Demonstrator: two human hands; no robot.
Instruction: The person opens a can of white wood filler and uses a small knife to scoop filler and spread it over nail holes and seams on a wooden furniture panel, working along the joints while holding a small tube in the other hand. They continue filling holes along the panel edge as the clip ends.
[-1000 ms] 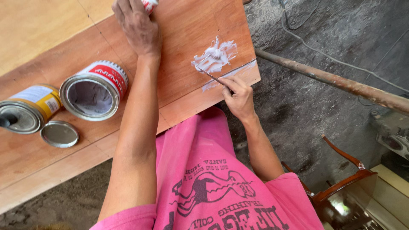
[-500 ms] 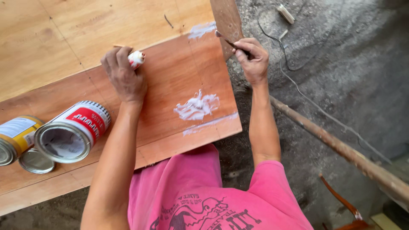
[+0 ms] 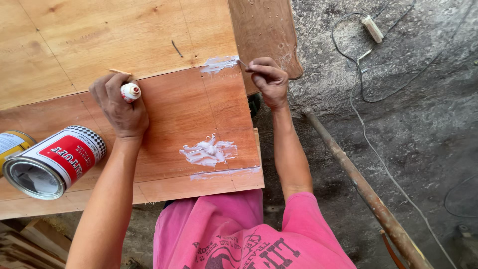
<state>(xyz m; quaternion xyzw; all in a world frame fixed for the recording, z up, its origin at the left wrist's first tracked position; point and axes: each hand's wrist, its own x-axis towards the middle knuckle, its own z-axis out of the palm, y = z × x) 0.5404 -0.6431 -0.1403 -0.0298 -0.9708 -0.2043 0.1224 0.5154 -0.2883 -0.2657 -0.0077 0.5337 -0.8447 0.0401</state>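
Left hand (image 3: 119,107) closed, knuckles up, resting on the reddish wooden board (image 3: 184,119); fingers curled around a small white tube with a red tip (image 3: 131,92), which pokes out past the thumb side. Thin pale stick (image 3: 119,72) showing just beyond the knuckles, seemingly held in the same grip, though hard to tell.

Right hand (image 3: 269,79) pinched shut at the board's far corner, fingertips together on a slim tool (image 3: 242,63) whose tip touches a smear of white putty (image 3: 219,64). Tool mostly hidden by the fingers, so its kind unclear.

Hands well apart, one toward each side of the board. Between them and nearer the body, a blob of white putty (image 3: 208,152), with a thin white streak (image 3: 224,173) just below it along the board's near edge.

Left of the left forearm, an open red-and-white tin (image 3: 52,162) lying on its side, mouth toward the body; a yellow tin (image 3: 12,144) just beyond it at the frame's edge. Right of the right arm, a rusty pipe (image 3: 358,184) and loose cable (image 3: 378,149) on the concrete floor (image 3: 423,99).
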